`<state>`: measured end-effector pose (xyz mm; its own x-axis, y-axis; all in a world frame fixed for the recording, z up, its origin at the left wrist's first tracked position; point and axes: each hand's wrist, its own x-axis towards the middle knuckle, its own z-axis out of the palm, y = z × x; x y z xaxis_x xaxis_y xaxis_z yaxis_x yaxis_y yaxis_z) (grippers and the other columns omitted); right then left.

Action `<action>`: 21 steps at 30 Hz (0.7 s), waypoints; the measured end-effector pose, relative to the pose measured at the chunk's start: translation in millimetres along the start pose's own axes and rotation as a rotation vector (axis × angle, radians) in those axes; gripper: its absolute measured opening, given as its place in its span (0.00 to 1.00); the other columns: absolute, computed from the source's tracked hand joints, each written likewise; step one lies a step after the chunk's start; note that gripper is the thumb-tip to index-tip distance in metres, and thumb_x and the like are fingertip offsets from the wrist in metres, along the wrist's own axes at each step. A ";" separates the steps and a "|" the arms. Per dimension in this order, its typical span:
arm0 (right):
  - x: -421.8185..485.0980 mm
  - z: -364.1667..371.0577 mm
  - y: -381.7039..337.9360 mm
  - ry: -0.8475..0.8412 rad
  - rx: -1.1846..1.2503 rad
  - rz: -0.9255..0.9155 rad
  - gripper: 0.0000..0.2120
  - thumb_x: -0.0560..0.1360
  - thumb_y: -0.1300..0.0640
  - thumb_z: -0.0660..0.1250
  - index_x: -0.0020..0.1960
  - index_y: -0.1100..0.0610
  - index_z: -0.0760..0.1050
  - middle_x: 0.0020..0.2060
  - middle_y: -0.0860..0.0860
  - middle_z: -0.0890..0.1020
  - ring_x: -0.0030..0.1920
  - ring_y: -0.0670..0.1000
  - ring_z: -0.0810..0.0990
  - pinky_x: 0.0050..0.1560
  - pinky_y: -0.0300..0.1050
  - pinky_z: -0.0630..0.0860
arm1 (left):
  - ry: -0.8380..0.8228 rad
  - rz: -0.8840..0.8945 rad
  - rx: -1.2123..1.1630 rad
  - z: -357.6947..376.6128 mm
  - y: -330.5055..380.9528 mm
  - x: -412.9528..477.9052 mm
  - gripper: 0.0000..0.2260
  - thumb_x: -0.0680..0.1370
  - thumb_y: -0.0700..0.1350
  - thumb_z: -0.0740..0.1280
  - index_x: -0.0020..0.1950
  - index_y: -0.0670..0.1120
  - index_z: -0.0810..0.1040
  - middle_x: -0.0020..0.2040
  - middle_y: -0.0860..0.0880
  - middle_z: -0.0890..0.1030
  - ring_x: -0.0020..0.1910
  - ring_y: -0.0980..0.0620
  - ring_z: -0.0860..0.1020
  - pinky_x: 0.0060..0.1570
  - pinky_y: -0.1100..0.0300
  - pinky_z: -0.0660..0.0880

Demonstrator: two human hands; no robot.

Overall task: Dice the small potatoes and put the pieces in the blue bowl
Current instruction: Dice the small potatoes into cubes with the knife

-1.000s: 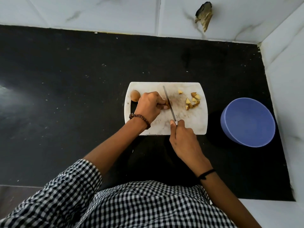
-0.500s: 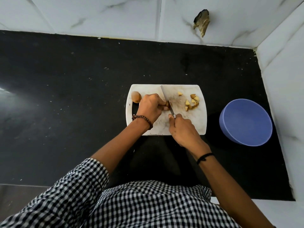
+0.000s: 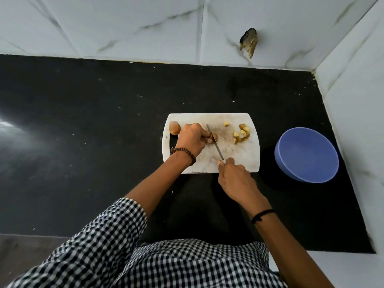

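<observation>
1. Potato (image 3: 214,137), small and brown-skinned, sat near the middle of the white cutting board (image 3: 239,162), pinned in place by the left hand (image 3: 192,140), whose fingers were curled down around it.
2. The knife (image 3: 215,145) lay slantwise across the board with its blade against the right side of that potato, just past the left fingertips.
3. The right hand (image 3: 234,175) was clenched around the knife handle at the board's near edge; the handle itself was hidden inside the grip.
4. A second, whole potato (image 3: 174,127) rested at the board's far left corner, just beside the left hand's knuckles.
5. Diced pieces (image 3: 242,134) lay in a loose cluster on the right part of the board, with one stray piece (image 3: 226,123) a little apart toward the far edge.
6. The blue bowl (image 3: 301,177) stood on the black countertop (image 3: 104,142) to the right of the board, apart from it and near the side wall.
7. A beaded bracelet (image 3: 184,151) circled the left wrist and a black band (image 3: 261,215) the right; a checked shirt (image 3: 166,267) filled the lower view.
8. White marbled tiles (image 3: 145,28) backed the counter, with a dark broken patch (image 3: 248,42) in one.
</observation>
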<state>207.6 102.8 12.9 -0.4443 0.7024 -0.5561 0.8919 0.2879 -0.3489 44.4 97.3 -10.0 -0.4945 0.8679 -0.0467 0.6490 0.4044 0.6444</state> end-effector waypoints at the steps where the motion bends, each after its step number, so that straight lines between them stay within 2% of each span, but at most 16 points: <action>1: -3.6 0.5 1.7 -0.003 -0.002 0.002 0.18 0.86 0.44 0.46 0.59 0.57 0.66 0.55 0.58 0.77 0.55 0.61 0.78 0.51 0.56 0.75 | 0.000 0.002 0.009 0.1 -0.1 0.0 0.07 0.73 0.36 0.71 0.49 0.44 0.85 0.46 0.48 0.84 0.48 0.52 0.80 0.51 0.62 0.76; 6: -20.3 1.3 13.3 -0.011 -0.001 0.004 0.19 0.85 0.43 0.46 0.55 0.56 0.66 0.53 0.58 0.77 0.53 0.61 0.77 0.52 0.56 0.75 | 0.005 -0.014 0.000 1.9 -1.5 -0.7 0.07 0.73 0.38 0.72 0.50 0.45 0.85 0.47 0.49 0.84 0.47 0.53 0.80 0.49 0.68 0.73; 9: -29.9 1.5 21.6 -0.018 -0.019 0.006 0.19 0.85 0.43 0.46 0.57 0.56 0.67 0.52 0.57 0.76 0.52 0.60 0.78 0.53 0.59 0.77 | 0.010 -0.026 -0.035 2.6 -1.7 -0.8 0.07 0.73 0.40 0.73 0.50 0.45 0.85 0.47 0.49 0.85 0.48 0.54 0.80 0.51 0.65 0.76; 12: -38.4 -1.8 35.1 -0.038 -0.012 0.016 0.19 0.85 0.42 0.47 0.56 0.55 0.68 0.49 0.55 0.76 0.49 0.57 0.78 0.49 0.55 0.76 | 0.003 -0.025 -0.036 4.2 -2.6 -0.8 0.07 0.73 0.40 0.73 0.51 0.44 0.84 0.48 0.50 0.84 0.48 0.55 0.80 0.51 0.68 0.73; 16: -45.9 -14.5 46.0 -0.048 0.055 0.031 0.21 0.84 0.40 0.49 0.53 0.54 0.72 0.41 0.52 0.76 0.38 0.50 0.76 0.38 0.47 0.71 | -0.014 0.017 0.015 6.2 -3.5 -1.1 0.08 0.73 0.40 0.73 0.51 0.44 0.83 0.46 0.47 0.83 0.47 0.52 0.80 0.52 0.55 0.78; 19: -49.6 -19.2 47.6 -0.008 0.163 0.014 0.22 0.84 0.39 0.52 0.47 0.55 0.73 0.40 0.53 0.77 0.37 0.51 0.76 0.38 0.47 0.70 | -0.041 0.033 0.026 6.9 -1.9 -1.8 0.16 0.71 0.45 0.75 0.56 0.43 0.80 0.49 0.46 0.81 0.47 0.50 0.79 0.52 0.55 0.77; 21: -49.2 -21.2 45.8 0.034 0.238 0.011 0.23 0.83 0.38 0.53 0.45 0.55 0.74 0.38 0.53 0.78 0.36 0.51 0.77 0.36 0.47 0.70 | -0.036 0.039 0.047 8.1 -1.3 -1.4 0.16 0.70 0.47 0.76 0.55 0.43 0.81 0.49 0.46 0.79 0.46 0.51 0.79 0.51 0.56 0.77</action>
<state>272.2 95.3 40.3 -0.4283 0.7273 -0.5363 0.8496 0.1219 -0.5132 49.0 97.9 -17.0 -0.4481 0.8926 -0.0500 0.6944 0.3827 0.6094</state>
